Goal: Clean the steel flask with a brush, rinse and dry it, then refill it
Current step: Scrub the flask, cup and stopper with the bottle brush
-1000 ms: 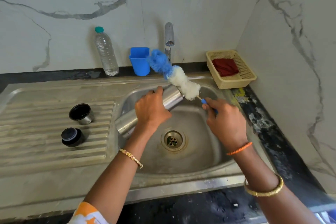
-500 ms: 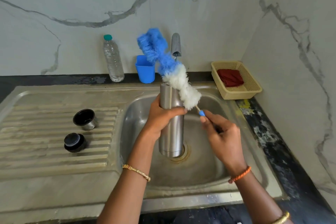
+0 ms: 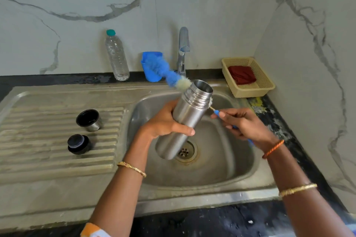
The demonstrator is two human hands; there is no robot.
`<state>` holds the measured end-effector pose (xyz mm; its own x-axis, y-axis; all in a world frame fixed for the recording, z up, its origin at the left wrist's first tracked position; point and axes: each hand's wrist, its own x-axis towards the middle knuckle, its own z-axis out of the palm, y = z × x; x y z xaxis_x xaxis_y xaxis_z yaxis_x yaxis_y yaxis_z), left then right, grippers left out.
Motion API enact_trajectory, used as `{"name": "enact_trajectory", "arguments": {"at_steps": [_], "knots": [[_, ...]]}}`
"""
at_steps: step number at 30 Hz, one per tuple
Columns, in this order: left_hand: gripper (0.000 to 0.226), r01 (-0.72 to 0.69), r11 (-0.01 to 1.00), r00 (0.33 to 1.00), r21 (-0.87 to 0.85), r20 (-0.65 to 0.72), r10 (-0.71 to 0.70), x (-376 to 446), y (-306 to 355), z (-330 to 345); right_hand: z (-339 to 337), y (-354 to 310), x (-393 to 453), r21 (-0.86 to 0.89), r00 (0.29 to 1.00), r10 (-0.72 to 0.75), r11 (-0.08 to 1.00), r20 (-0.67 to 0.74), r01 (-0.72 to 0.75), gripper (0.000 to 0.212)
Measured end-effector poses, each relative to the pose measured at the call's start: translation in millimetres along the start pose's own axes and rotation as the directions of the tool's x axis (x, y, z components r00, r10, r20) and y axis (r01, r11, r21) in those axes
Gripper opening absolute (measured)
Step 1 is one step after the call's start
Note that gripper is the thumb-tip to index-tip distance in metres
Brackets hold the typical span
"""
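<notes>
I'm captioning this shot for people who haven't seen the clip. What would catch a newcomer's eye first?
The steel flask, open-mouthed and tilted over the sink, gripped by the left hand. Behind its neck runs the blue-and-white brush, whose handle the right hand holds. Next, the two black caps on the drainboard at left.

text: none legible | labels: none | brands: none | numbers: none | signs: none
</notes>
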<state>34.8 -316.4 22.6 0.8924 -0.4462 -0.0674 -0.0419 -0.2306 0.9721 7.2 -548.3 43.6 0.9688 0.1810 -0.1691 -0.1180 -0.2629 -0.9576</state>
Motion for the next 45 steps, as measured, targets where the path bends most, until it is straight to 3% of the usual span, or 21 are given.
{"name": "enact_trajectory", "arguments": {"at_steps": [3,6,12,16,19,22,24,26,29,32,35,38,40,42,45], "knots": [[0.07,0.089,0.969,0.981,0.232,0.145,-0.125,-3.4,7.2,-14.6,-12.2,4.4,3.7,-0.069,0.997,0.018,0.998,0.071,-0.013,0.023],[0.067,0.14,0.889,0.954,0.435,0.182,-0.239,-3.6,14.4,-23.2,-18.5,7.1,4.9,-0.127,0.996,0.035,0.992,0.084,-0.024,0.023],[0.066,0.101,0.673,0.95,0.733,0.13,-0.284,0.5,15.9,-22.7,-23.5,-1.8,7.1,-0.292,0.991,0.119,0.951,0.057,-0.097,0.017],[0.063,0.09,0.497,0.987,0.863,-0.013,-0.158,2.0,7.7,-11.2,-22.1,-18.5,6.2,-0.431,0.997,0.058,0.902,0.048,-0.032,0.016],[0.071,0.174,0.574,0.985,0.8,-0.154,-0.083,3.6,3.9,-10.0,1.7,-15.1,-6.4,-0.629,0.98,-0.169,0.774,-0.102,0.067,0.018],[0.064,0.245,0.701,0.965,0.669,-0.236,-0.113,2.4,1.2,-8.3,38.8,13.3,-27.0,-0.645,0.851,-0.408,0.756,-0.33,0.112,0.02],[0.061,0.247,0.675,0.964,0.696,-0.244,-0.102,2.4,-2.4,-3.4,54.9,24.9,-32.8,-0.67,0.8,-0.481,0.729,-0.358,0.138,0.016],[0.062,0.216,0.531,0.971,0.819,-0.236,-0.031,3.9,-8.5,4.4,57.1,16.0,-29.2,-0.689,0.817,-0.43,0.723,-0.385,0.056,0.013],[0.063,0.16,0.338,0.969,0.928,-0.213,0.127,9.0,-19.3,18.5,54.2,-12.4,-11.2,-0.718,0.916,-0.16,0.675,-0.369,-0.172,0.019],[0.063,0.115,0.241,0.958,0.964,-0.171,0.23,14.3,-25.1,30.0,52.2,-35.5,12.9,-0.747,0.921,0.03,0.576,-0.388,-0.333,0.023],[0.064,0.149,0.368,0.956,0.918,-0.229,0.183,21.2,-30.6,28.2,53.2,-35.3,13.4,-0.769,0.924,-0.003,0.556,-0.383,-0.317,0.022],[0.065,0.275,0.571,0.917,0.774,-0.39,0.087,22.5,-33.1,17.1,64.5,-2.6,-11.3,-0.772,0.863,-0.303,0.619,-0.403,-0.143,0.018],[0.063,0.322,0.793,0.867,0.518,-0.498,-0.027,20.4,-31.3,9.4,73.5,22.5,-25.0,-0.715,0.769,-0.485,0.697,-0.416,0.054,0.017],[0.059,0.234,0.963,0.872,0.135,-0.467,-0.147,17.9,-27.6,10.0,77.6,36.5,-24.7,-0.624,0.727,-0.546,0.753,-0.416,0.208,0.022],[0.051,0.073,0.966,0.89,-0.249,-0.42,-0.175,16.7,-23.4,26.0,82.3,37.0,-13.6,-0.504,0.736,-0.549,0.8,-0.395,0.326,0.027]]}}
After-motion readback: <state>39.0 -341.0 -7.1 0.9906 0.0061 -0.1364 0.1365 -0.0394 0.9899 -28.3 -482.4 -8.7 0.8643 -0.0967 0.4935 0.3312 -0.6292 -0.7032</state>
